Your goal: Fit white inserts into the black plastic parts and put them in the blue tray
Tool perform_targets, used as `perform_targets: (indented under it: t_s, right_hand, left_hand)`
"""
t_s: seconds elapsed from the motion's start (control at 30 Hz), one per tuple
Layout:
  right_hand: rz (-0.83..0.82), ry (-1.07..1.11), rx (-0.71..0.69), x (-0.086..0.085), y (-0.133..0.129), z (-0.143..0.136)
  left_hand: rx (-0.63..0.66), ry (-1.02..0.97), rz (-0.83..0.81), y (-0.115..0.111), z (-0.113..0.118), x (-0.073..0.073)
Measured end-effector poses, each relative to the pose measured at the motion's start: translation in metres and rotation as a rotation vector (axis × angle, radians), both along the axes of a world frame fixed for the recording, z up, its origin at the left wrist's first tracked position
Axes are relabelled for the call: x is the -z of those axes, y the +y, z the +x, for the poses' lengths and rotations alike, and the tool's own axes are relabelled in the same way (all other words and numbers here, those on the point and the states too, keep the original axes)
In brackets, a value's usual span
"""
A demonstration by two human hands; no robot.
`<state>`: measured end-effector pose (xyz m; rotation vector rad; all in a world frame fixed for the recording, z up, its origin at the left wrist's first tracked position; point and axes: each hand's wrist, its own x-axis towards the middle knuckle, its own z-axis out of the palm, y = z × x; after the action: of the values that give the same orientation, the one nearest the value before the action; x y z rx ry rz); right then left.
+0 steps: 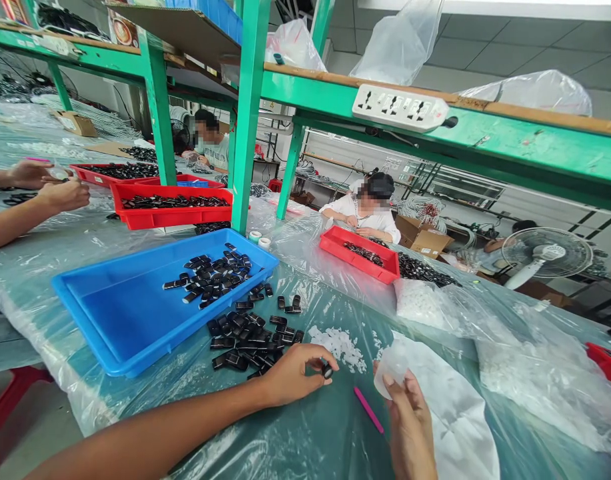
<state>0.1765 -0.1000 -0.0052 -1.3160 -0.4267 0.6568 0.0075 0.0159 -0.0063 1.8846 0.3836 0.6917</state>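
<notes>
Between the thumb and index finger of my left hand (295,375) is a small black part (327,370), its round end turned up. My right hand (410,413) pinches a translucent white rounded piece (392,368); its exact kind I cannot make out. On the plastic-covered table between the hands lies a pink stick (369,410). Just beyond them is a scatter of small white pieces (339,347). A pile of black parts (248,337) spreads behind my left hand. A white sheet (460,410) lies beneath and beside my right hand.
A blue tray (135,280) holding black parts stands at left. Red trays (178,217) sit behind it, another red tray (335,247) farther right. Green shelf posts (250,120) rise from the table. Bags of white pieces (525,373) lie right. A co-worker's hands (60,190) work at left.
</notes>
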Motion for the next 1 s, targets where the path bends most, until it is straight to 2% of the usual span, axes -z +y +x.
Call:
perform_targets:
  t_s: [0.07,0.17,0.23,0.3,0.47,0.53,0.63,0.67,0.73,0.77,0.87,1.0]
  right_hand:
    - [-0.146,-0.234,-0.018,-0.003,-0.002,0.009]
    - [-0.519,-0.562,-0.035,-0.005,-0.005,0.026]
    - [-0.72,-0.689,-0.047,-0.003,-0.007,0.037]
    - [-0.784,-0.737,-0.058,0.001,-0.008,0.046]
    - [-0.796,-0.759,-0.031,-0.003,-0.012,0.052]
    - [-0.759,-0.863,0.08,-0.01,-0.014,0.045]
    - [-0.506,-1.173,0.347,-0.019,-0.015,0.027]
    - [-0.376,-1.251,0.358,-0.018,-0.014,0.02]
    - [-0.19,-1.339,0.186,-0.012,-0.009,0.007]
    - [-0.17,-1.378,0.057,-0.007,-0.004,0.002]
    - [-0.299,-1.479,-0.194,0.015,0.011,-0.006]
    - [-0.408,-1.5,-0.226,0.039,0.026,-0.002]
  left_hand:
    - [-0.005,0.007,0.003,0.0,0.0,0.0]
    - [-0.016,0.027,-0.001,0.0,-0.001,0.0]
    - [-0.034,0.036,-0.007,0.001,0.0,0.0]
    - [-0.059,0.043,-0.017,0.002,0.0,0.001]
    - [-0.115,0.045,-0.029,0.005,0.0,-0.002]
    - [-0.14,0.032,-0.03,0.007,-0.001,-0.006]
    - [-0.179,0.012,-0.023,0.01,-0.003,-0.011]
    - [-0.187,0.009,-0.02,0.011,-0.004,-0.012]
    - [-0.197,0.001,-0.016,0.012,-0.004,-0.013]
    - [-0.201,-0.001,-0.013,0.012,-0.004,-0.013]
    - [-0.212,0.002,0.008,0.011,-0.003,-0.014]
    - [-0.196,0.031,0.03,0.007,-0.003,-0.015]
